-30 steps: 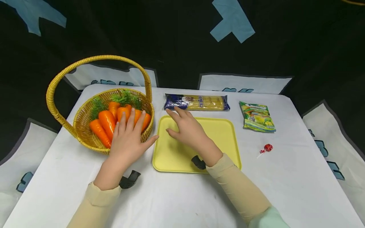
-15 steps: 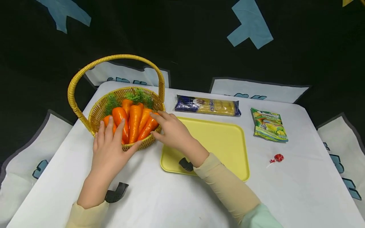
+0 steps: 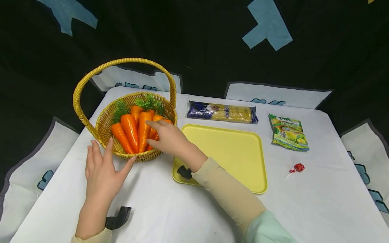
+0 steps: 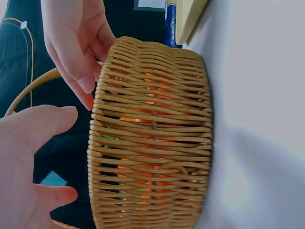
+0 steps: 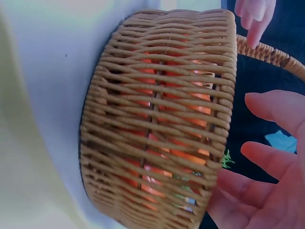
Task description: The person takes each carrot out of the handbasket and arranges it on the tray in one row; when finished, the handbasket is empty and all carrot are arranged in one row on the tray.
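A yellow wicker basket [image 3: 149,156] with a tall arched handle stands at the back left, holding several orange carrots [image 3: 129,130] with green tops. My right hand [image 3: 171,139] is over the basket's right side, its thumb and fingertips at the carrots; whether they touch one cannot be told. In the right wrist view, that hand's fingers [image 5: 267,160] are spread above the woven rim. My left hand [image 3: 101,173] hovers near the basket's front left, thumb and fingers apart and nothing in them. The left wrist view shows its thumb [image 4: 55,121] just off the basket wall [image 4: 152,138].
A yellow tray [image 3: 225,158] lies right of the basket, partly under my right forearm. Behind it is a blue and yellow pasta packet [image 3: 223,112]. A green snack bag [image 3: 288,132] and a red lollipop [image 3: 299,167] lie farther right on the white table [image 3: 328,192].
My right hand has moved left from over the tray to the carrots. The left hand has drawn back from over the carrots towards the basket's front left. The head view has shifted slightly.
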The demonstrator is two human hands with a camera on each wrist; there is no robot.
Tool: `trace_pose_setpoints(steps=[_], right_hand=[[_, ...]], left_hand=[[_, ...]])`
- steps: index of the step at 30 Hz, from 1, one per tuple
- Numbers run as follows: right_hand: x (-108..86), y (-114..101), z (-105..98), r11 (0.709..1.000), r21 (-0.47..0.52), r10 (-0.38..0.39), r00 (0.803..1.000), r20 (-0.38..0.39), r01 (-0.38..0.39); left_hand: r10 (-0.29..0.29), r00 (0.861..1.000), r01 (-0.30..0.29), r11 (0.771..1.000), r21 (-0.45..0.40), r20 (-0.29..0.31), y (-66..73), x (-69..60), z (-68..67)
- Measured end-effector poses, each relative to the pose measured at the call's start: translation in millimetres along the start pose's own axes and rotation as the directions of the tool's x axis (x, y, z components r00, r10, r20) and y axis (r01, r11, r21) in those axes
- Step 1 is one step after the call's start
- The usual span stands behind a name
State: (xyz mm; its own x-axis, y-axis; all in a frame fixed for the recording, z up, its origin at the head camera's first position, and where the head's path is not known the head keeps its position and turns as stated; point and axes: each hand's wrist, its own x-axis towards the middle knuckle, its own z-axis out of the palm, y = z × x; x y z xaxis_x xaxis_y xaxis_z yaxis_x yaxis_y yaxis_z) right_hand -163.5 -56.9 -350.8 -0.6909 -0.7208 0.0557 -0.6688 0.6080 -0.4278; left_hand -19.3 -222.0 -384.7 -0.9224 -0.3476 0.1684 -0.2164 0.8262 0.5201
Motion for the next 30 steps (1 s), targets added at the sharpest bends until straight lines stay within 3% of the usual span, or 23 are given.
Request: trace_pose_setpoints(steps=[7, 13, 20, 30], right_hand=[[11.1, -1.3, 5.5, 0.995, 0.069, 0.061, 0.995, 0.077, -0.067], [18.6, -3.3, 9.4, 0.992, 0.09, 0.076, 0.992, 0.103, -0.086], [28.3, -5.4, 17.0, 0.99, 0.072, 0.111, 0.988, 0.104, -0.119], [40.6, -12.0, 25.7, 0.985, -0.002, 0.173, 0.981, 0.083, -0.173]], left_hand=[[-0.056, 0.997, 0.06, 0.997, -0.056, 0.056, -3.7, 0.4, 10.7], [-0.069, 0.992, 0.082, 0.988, -0.132, 0.103, -8.3, 5.8, 18.9], [-0.061, 0.995, 0.075, 0.975, -0.21, 0.073, -12.7, 7.5, 25.7], [-0.082, 0.995, 0.091, 0.972, -0.216, 0.049, -13.7, 8.6, 30.5]])
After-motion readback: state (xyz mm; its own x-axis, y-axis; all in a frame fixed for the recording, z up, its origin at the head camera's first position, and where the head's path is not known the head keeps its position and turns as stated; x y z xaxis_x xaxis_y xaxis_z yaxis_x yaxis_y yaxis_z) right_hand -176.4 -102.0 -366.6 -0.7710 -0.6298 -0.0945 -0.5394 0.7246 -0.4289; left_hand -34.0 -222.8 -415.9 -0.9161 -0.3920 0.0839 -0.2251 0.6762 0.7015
